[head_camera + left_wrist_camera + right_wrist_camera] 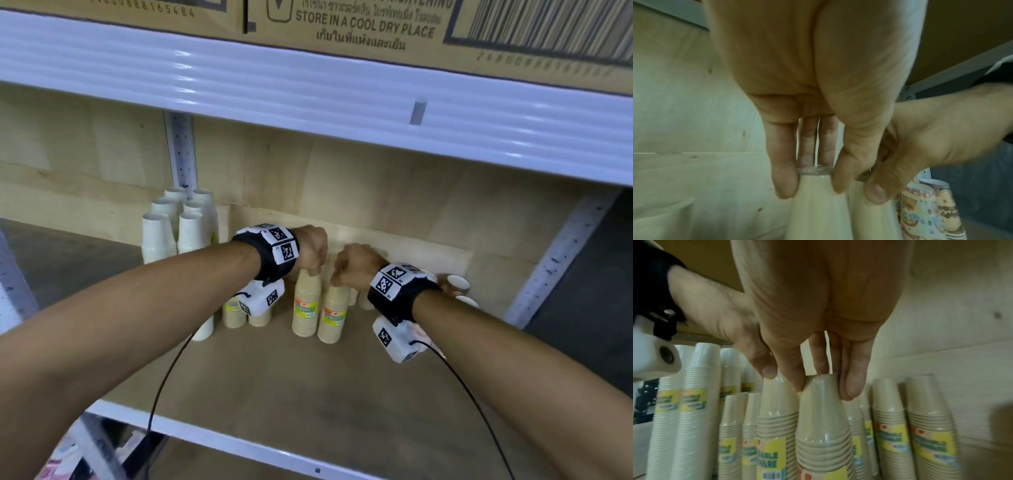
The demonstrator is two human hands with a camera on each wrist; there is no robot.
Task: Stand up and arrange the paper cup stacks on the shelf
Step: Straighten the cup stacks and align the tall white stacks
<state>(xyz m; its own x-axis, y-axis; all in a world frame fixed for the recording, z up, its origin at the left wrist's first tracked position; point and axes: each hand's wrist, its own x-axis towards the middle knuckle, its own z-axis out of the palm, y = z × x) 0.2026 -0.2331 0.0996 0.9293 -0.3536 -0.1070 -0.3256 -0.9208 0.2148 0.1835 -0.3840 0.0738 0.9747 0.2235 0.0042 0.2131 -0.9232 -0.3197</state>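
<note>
Paper cup stacks (307, 301) stand upright, touching, directly beneath both hands: left hand (310, 251) pinches one top, right hand (356, 265) the neighbour's (334, 313).

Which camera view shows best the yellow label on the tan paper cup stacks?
The right wrist view: the yellow label is near and partly readable. The head view shows it small and unreadable. The left wrist view shows none.
</note>
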